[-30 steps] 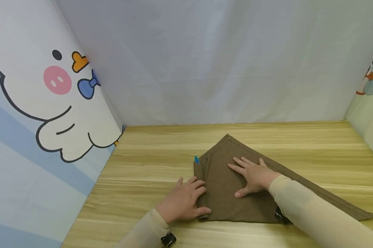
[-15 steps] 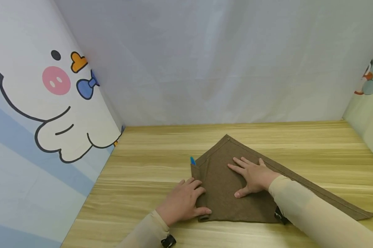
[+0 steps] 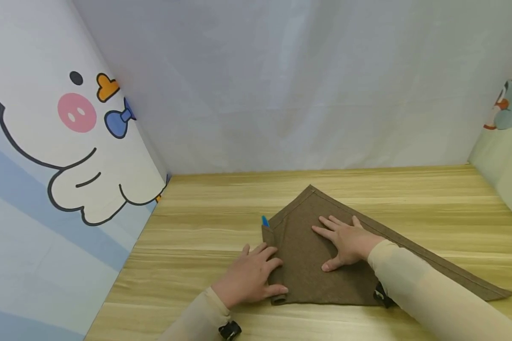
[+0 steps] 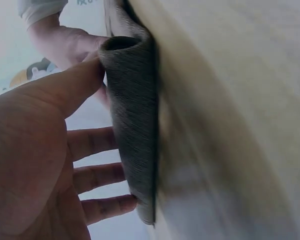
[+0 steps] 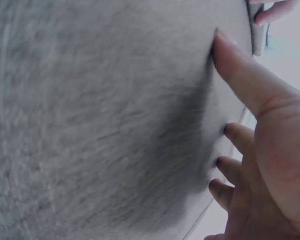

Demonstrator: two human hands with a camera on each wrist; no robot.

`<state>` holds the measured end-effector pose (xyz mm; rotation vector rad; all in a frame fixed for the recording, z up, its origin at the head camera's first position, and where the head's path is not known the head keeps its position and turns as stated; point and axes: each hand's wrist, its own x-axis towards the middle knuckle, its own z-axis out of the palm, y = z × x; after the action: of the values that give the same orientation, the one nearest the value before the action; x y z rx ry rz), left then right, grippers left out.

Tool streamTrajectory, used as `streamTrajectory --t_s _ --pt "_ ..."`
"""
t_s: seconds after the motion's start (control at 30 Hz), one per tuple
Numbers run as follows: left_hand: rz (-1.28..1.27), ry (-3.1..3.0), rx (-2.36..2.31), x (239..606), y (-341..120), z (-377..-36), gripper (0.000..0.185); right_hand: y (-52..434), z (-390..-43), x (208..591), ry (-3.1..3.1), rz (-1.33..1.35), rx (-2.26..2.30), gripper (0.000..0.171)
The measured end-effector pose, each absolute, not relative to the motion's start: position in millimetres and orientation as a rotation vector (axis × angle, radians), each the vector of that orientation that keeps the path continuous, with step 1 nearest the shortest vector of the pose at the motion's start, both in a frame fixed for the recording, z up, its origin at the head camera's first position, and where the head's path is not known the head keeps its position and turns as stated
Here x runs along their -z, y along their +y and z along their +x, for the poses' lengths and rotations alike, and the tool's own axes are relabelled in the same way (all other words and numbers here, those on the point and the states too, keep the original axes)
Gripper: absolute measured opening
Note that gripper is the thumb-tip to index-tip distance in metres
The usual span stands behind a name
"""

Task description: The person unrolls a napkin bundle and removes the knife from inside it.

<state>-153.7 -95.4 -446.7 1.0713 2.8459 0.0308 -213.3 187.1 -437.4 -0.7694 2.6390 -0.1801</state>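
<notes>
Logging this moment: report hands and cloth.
Left hand against rolled edge of brown cloth. Right hand flat on cloth. Nothing in the way.

Brown cloth (image 3: 307, 265), coarse woven felt-like fabric w/ stitched hem along edges. Lies flat on the wood table (image 3: 205, 227), folded to a rough triangle: apex pointing away, long tail running out to the right. Left edge rolled into a short tight tube, open end facing near side. Small blue tag (image 3: 264, 220) sticks out at the roll's far end.
</notes>
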Motion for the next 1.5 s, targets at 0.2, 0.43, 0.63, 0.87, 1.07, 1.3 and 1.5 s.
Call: streamTrajectory --t_s 0.2,0.43,0.63,0.87,1.07,1.3,1.5 --pt "1.115 2.818 0.016 438.4 -84.1 -156.2 0.068 179.2 -204.4 432.8 2.648 -0.825 0.192 0.101" --pt "1.117 2.768 0.109 440.5 -69.7 -162.5 0.073 166.3 -191.3 435.2 2.647 -0.882 0.172 0.1" --pt "1.082 2.757 0.211 445.9 -69.5 -163.1 0.075 166.6 -186.9 439.3 2.646 -0.833 0.153 0.103" --pt "1.054 2.743 0.208 448.3 -74.7 -163.2 0.076 171.0 -183.9 442.8 2.654 -0.8 0.173 0.106" --pt "1.045 2.766 0.229 447.7 -80.4 -160.0 0.075 171.4 -184.1 442.1 2.653 -0.802 0.184 0.106" --pt "1.015 2.808 0.188 447.5 -85.7 -156.1 0.077 174.4 -184.0 447.7 2.673 -0.817 0.16 0.107" --pt "1.006 2.831 0.173 445.8 -90.1 -154.8 0.076 177.1 -184.0 450.1 2.696 -0.839 0.179 0.106"
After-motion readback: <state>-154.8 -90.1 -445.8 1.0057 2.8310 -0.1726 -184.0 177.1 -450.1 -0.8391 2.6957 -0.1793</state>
